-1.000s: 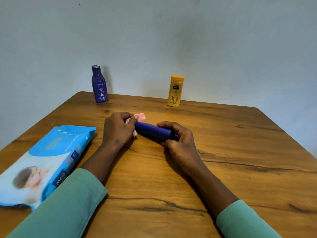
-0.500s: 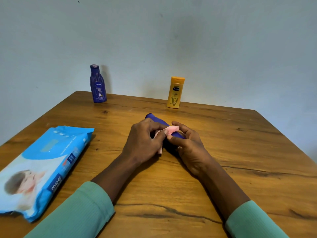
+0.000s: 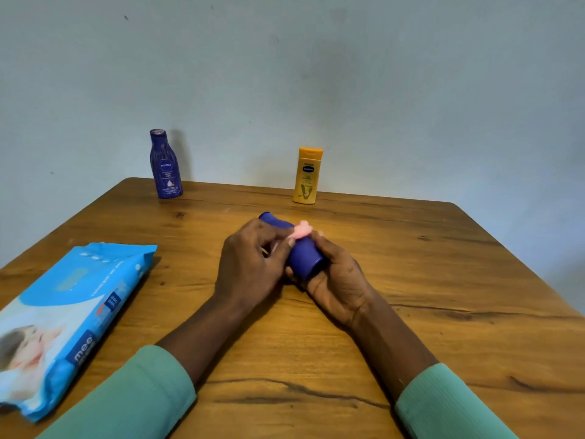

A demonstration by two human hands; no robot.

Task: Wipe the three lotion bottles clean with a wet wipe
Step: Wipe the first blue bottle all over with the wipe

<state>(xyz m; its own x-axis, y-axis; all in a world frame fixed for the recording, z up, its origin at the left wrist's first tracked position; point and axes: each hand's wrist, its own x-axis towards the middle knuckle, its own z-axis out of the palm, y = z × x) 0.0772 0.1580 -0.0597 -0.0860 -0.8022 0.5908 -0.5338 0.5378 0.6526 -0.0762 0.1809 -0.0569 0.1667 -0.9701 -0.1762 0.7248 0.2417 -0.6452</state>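
Blue lotion bottle (image 3: 304,261): my right hand (image 3: 338,288) gripped it; my left hand (image 3: 250,270) pinched a pink wet wipe (image 3: 302,230) against it.

"NIVEA" on standing blue bottle (image 3: 166,164) | "Vaseline" on yellow bottle (image 3: 307,176) | "mee" on wipes pack (image 3: 68,315)

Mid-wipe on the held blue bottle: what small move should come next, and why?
Likely slide the pink wipe down the held blue bottle toward its near end. The left hand pinches the wipe against the bottle's middle, the right hand grips the near end, and the stretch between is bare of wipe.
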